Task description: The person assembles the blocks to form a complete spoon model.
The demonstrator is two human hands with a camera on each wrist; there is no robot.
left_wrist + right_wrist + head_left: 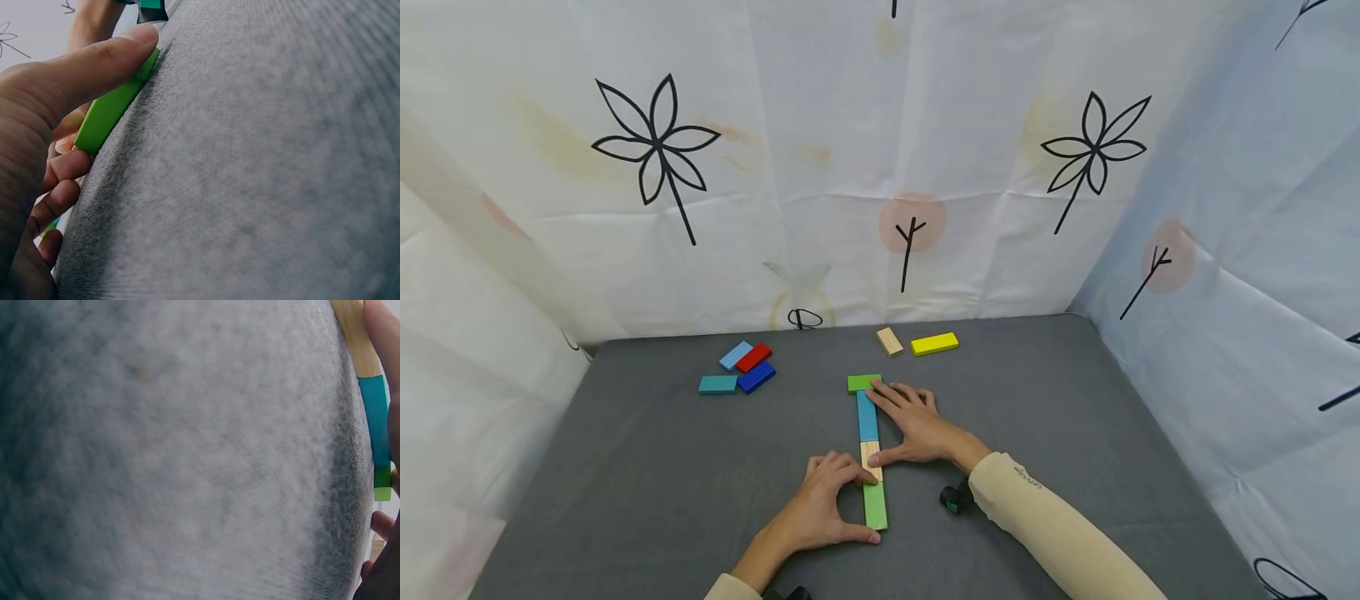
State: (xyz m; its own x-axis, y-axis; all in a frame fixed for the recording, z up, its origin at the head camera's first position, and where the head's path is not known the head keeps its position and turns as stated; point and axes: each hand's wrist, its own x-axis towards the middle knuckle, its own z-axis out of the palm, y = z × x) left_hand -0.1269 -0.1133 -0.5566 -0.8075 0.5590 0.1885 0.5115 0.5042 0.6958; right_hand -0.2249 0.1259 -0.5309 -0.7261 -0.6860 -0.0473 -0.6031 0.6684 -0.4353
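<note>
In the head view, a row of end-to-end blocks runs away from me: a light green block (875, 507) nearest, a wooden block (870, 451), then a light blue block (867, 417). A green block (859, 383) lies crosswise at the far end. My left hand (822, 506) pinches the nearest green block lengthwise, thumb at its near end, index finger by the wooden block. My right hand (919, 427) spreads along the row's right side. Its thumb touches the wooden block and its fingertips touch the far end near the crosswise block.
At the back left lie a blue block (756, 377), red block (753, 357), pale blue block (735, 356) and teal block (718, 385). A wooden block (890, 342) and yellow block (935, 344) lie at the back. White printed cloth (850, 167) hangs behind the grey table (647, 475).
</note>
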